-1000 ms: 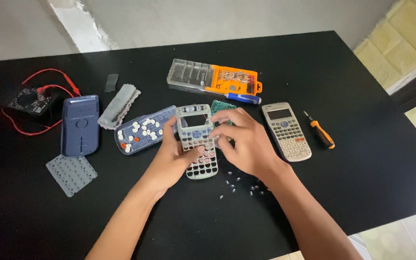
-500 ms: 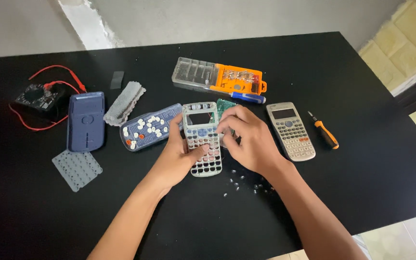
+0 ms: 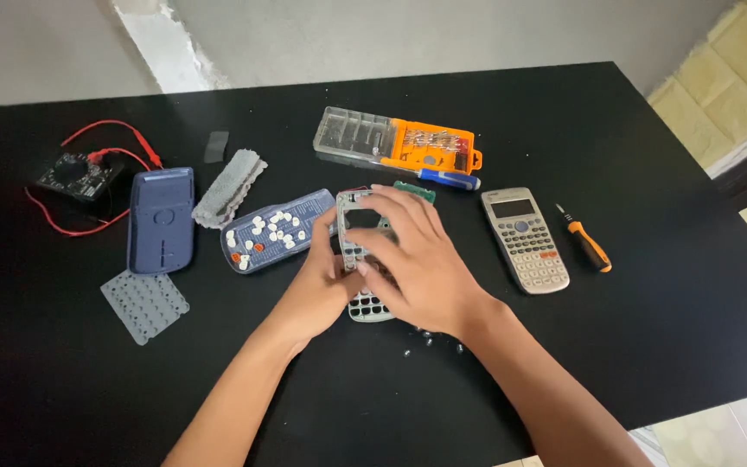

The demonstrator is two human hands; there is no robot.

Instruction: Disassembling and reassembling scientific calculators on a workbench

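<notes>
Here, both your hands sit at the middle of the black table [image 3: 667,363], on a grey calculator front shell [image 3: 358,227]. Your left hand [image 3: 322,285] grips the shell's left edge with curled fingers; your right hand [image 3: 417,259] lies spread over its key area, fingers bent down onto it. Whether the right hand pinches anything small you cannot tell, since the palm covers most of the shell.

Just left of the shell lies a dark blue calculator half [image 3: 274,232], open side up like a tray, with loose white keys and a few orange ones scattered in it. Behind the shell stands a clear plastic bit case [image 3: 352,137] with an orange insert [image 3: 434,147] at its right end; its contents are too small to make out. A blue-handled screwdriver [image 3: 447,178] lies against the case's front.

Right of the shell rests a whole grey calculator [image 3: 526,238], and beyond it an orange-handled screwdriver [image 3: 588,240]. Far left of the shell lie a blue back cover [image 3: 161,218], a clear rubber key mat [image 3: 143,304], a grey cloth pad [image 3: 230,187] and a small circuit board with red wires [image 3: 75,175]. Tiny screws [image 3: 430,339] dot the table just below your right wrist. A green board [image 3: 415,190] peeks out behind your right fingers, mostly hidden.
</notes>
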